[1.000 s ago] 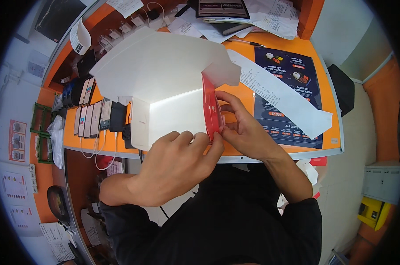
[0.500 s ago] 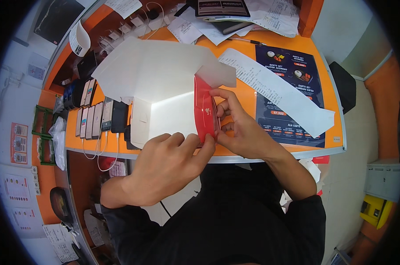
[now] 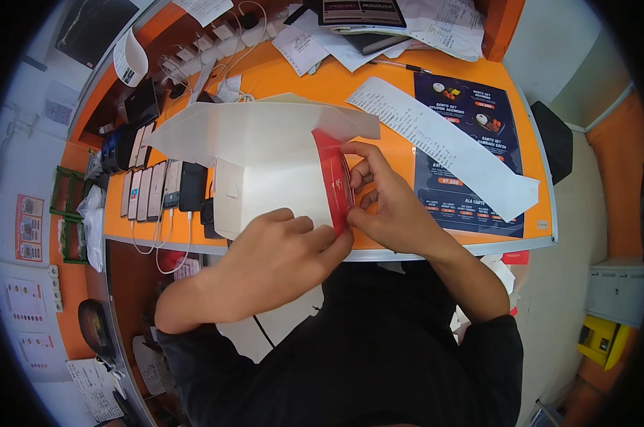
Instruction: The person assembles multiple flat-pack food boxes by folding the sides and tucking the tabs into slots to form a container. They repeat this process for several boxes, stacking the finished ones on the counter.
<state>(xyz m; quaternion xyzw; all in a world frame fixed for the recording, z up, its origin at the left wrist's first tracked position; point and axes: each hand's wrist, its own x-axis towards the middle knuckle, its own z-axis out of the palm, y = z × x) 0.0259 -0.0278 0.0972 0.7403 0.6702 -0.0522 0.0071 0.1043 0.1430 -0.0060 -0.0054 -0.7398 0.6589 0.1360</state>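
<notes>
A partly folded cardboard food box [image 3: 283,181], white inside, stands on the orange counter in front of me. Its wide lid panel rises at the far side, and a red printed side panel [image 3: 327,167] faces right. My left hand [image 3: 283,260] is closed at the box's near right corner, its fingertips against the red panel. On the outer side of that panel, my right hand [image 3: 382,203] pinches the edge with thumb and curled fingers. Both hands meet at the lower right corner, where the fold itself is hidden.
Several phones [image 3: 150,192] with charging cables lie left of the box. To the right are a dark menu sheet [image 3: 467,206] and a long paper receipt [image 3: 443,146] across it. A tablet [image 3: 361,13], papers and a pen [image 3: 400,65] sit at the back.
The lid panel has tilted, showing less of its inner face and uncovering cables behind it. My left hand has moved slightly down and right along the corner; the right hand stays nearly still.
</notes>
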